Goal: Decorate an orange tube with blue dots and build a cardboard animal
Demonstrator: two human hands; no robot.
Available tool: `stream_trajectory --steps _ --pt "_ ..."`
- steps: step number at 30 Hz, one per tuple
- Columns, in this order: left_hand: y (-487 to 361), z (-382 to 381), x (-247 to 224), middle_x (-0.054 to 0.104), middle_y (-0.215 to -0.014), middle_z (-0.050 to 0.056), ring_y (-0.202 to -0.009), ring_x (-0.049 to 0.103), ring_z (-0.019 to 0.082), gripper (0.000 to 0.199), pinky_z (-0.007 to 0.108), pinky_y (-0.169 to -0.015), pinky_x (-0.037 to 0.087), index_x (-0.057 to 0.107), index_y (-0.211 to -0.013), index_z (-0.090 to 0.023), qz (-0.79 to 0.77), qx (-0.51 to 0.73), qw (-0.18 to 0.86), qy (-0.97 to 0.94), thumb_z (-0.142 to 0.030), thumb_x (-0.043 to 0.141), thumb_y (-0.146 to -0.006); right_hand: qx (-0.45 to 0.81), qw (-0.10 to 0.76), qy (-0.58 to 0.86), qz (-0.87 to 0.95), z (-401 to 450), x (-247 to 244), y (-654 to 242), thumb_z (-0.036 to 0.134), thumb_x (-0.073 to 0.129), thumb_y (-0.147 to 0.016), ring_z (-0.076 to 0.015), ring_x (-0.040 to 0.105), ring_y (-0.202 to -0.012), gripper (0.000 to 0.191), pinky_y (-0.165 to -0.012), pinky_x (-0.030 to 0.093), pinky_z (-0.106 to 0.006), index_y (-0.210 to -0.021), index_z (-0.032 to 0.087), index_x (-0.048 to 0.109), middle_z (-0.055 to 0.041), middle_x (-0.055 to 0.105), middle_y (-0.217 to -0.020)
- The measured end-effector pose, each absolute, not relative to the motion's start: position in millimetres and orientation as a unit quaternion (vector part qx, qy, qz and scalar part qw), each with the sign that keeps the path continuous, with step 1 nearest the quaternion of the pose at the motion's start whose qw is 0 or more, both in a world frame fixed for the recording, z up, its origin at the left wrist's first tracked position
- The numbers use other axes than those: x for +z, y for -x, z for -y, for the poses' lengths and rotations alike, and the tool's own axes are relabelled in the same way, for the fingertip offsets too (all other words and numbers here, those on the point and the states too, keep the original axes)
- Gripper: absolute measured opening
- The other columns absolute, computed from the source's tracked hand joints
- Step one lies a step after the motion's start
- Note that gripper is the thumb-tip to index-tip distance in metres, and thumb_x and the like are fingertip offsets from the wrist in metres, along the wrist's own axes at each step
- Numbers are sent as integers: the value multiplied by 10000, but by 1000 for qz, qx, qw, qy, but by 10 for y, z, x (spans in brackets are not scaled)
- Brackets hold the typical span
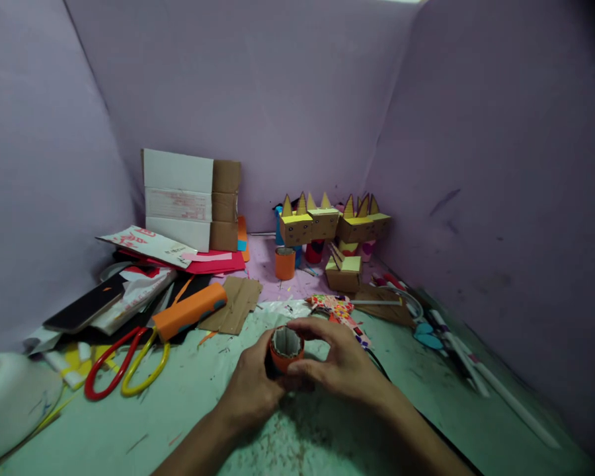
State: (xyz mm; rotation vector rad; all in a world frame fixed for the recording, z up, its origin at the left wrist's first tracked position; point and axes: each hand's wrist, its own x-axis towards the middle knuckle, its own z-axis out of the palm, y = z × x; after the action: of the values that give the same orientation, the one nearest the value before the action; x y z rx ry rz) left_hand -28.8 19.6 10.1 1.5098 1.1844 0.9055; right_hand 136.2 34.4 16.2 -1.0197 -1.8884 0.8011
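Observation:
A short orange paper-covered cardboard tube (280, 363) stands upright between my two hands, low over the green table, its open top facing me and its inside grey and ridged. My left hand (252, 378) wraps the tube's left side. From the right, my right hand (337, 360) grips it with the thumb in front and the fingers at the far rim. Just beyond my right hand lies a flower-patterned glue gun (334, 305). A second orange tube (284, 264) stands further back on the pink sheet.
Scissors with red and yellow handles (143, 377) and a longer orange roll (191, 312) lie left, near a cardboard piece (235, 304). Cat-eared cardboard boxes (322, 226) stand at the back. A white bowl-like object (17, 403) sits at the left edge; pens (459, 360) lie right.

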Motion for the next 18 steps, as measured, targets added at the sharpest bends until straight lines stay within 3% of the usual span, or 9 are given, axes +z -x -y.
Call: stream_trajectory --steps 2,7,9,13,18 --pt "298 -206 83 694 -896 29 -825 608 213 392 309 -754 471 617 -1001 -176 -494 364 480 -627 -214 743 -632 313 420 436 732 -361 206 -1425 306 821 -598 -270 673 -952 490 -872 519 -433 -1059 212 682 -77 731 -1022" --pt "313 -216 30 685 -877 25 -814 582 217 392 326 -766 452 624 -971 -177 -508 355 462 -634 -177 740 -597 223 505 554 624 -748 339 -1904 393 720 -701 -287 667 -967 417 -891 506 -483 -1052 178 653 -119 713 -1043" --pt "309 -215 20 689 -900 36 -844 587 232 413 343 -800 447 629 -986 -175 -511 357 461 -632 -160 733 -586 161 500 595 609 -1008 390 -2139 353 738 -651 -307 652 -992 478 -903 492 -491 -1076 159 634 -136 695 -1078" --pt "339 -253 -28 694 -947 55 -884 597 254 516 364 -834 448 628 -1051 -173 -508 379 472 -613 -179 761 -553 154 442 610 639 -1447 392 -2394 260 760 -603 -283 643 -989 500 -862 508 -422 -1073 179 609 -114 684 -1090" --pt "476 -367 -124 693 -969 111 -905 629 280 603 373 -799 495 583 -1079 -131 -432 487 587 -481 -415 782 -586 155 435 608 646 -1642 289 -2395 202 830 -473 -286 655 -875 636 -784 522 -426 -1061 133 597 -113 694 -981"
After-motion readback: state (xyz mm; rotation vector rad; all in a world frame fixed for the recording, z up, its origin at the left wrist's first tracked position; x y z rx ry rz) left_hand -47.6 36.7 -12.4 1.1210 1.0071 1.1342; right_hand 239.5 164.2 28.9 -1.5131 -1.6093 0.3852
